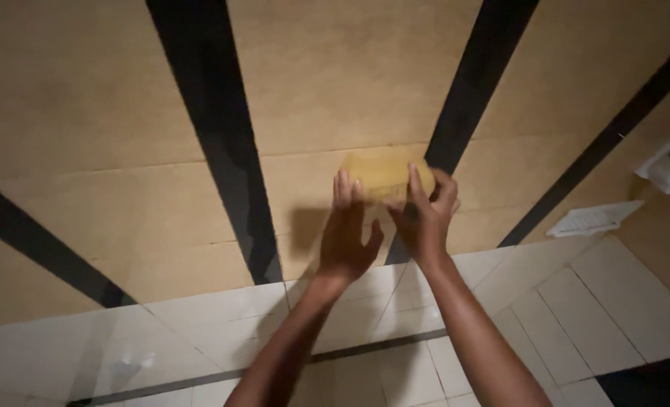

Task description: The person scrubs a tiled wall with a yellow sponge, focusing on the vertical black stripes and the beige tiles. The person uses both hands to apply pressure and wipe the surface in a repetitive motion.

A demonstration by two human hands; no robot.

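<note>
Head view: both hands press a yellow sponge (pixel 380 175) flat against the tan tiled wall (pixel 86 113), between two black stripes. The left hand (pixel 348 237) lies open, fingertips on the sponge's lower edge. The right hand (pixel 425 215) curls over its right side, gripping it. White floor tiles (pixel 561 316) lie below. A white drain cover (pixel 595 218) sits well to the right; nothing obstructs the sponge.

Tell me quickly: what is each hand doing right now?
Left hand: open, fingers pressed flat on the yellow sponge against the tan wall.
Right hand: closed around the sponge's right end.
</note>
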